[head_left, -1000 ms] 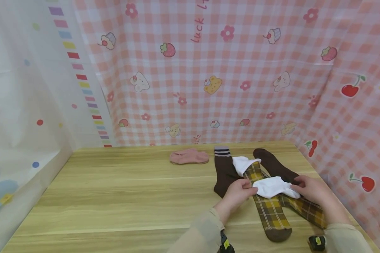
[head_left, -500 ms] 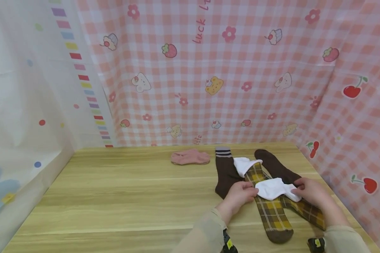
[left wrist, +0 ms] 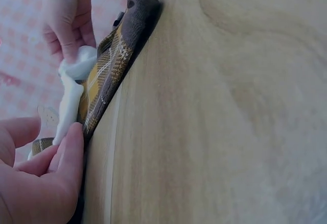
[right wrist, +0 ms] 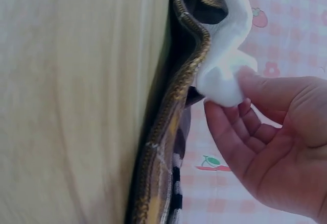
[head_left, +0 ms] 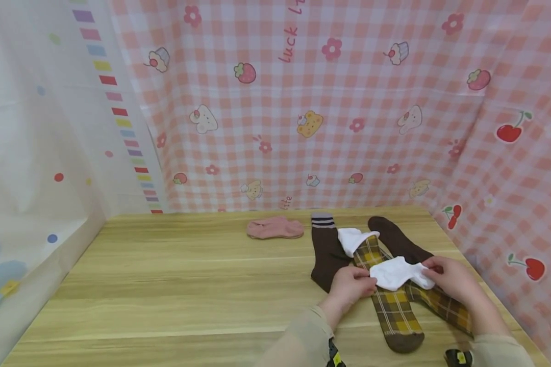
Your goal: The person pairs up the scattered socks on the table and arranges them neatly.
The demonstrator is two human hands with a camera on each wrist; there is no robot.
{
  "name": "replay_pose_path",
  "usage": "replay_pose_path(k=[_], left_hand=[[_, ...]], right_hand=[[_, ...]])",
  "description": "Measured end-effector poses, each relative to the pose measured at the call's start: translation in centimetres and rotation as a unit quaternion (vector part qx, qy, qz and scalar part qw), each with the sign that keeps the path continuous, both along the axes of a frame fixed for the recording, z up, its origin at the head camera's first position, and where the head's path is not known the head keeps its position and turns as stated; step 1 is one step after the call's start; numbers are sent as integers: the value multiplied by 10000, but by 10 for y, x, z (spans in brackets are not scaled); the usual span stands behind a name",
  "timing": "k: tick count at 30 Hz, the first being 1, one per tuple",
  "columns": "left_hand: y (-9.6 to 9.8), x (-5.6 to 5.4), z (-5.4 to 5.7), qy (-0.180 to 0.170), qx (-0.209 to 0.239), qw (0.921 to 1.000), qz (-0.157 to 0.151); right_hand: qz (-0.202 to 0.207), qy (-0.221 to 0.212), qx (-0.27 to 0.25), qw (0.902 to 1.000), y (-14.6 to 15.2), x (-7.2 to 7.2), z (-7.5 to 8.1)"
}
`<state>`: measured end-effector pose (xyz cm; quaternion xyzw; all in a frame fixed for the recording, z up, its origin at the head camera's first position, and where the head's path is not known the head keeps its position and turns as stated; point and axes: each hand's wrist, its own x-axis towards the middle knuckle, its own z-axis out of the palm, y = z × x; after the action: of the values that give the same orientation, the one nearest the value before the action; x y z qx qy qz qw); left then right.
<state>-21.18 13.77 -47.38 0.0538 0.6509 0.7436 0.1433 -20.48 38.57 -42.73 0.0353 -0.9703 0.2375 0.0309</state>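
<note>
A white sock (head_left: 390,273) lies across a yellow-brown plaid sock (head_left: 397,312) that has a dark toe. My left hand (head_left: 350,289) pinches its left end with the fingertips. The right hand (head_left: 452,278) grips the other end between thumb and fingers, and the right wrist view shows the white cloth (right wrist: 222,81) bunched there. Under the right hand, another plaid sock (head_left: 443,306) slants off to the right. A second white sock (head_left: 354,239) sits at the top of the plaid one, partly overlapping a dark brown sock (head_left: 325,250) with a striped cuff.
Another dark brown sock (head_left: 397,239) lies at the back right, its near end behind my right hand. A pink pair of socks (head_left: 275,228) rests near the back edge of the wooden table (head_left: 165,285). Patterned curtains (head_left: 275,102) stand behind and at the sides.
Both hands stay at the ends of the white sock, with only slight shifts. The left hand is a little lower than before. The other socks have not moved.
</note>
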Motion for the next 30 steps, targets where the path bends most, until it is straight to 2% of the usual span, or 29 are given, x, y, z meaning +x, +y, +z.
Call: replay_pose_path(k=[4,10,18,23,30], left_hand=[[3,2,1,26,-37,9997,235],[3,4,1,23,280,9977,625],[0,1,8,94,933,9894,1110],[-5,-3,13,-12,1325,9843,1170],[-13,-9,18,83,1241,9840,1279]], right_hand=[[-8,248,-192,9995,-3,4,-1],[30,369,-406,9985,-6,8,4],[94,349,-1312,9907,-9,9,10],[-56,214,-1632,9863,-12,8,11],[-147,96,-2087,9778,-20,7,9]])
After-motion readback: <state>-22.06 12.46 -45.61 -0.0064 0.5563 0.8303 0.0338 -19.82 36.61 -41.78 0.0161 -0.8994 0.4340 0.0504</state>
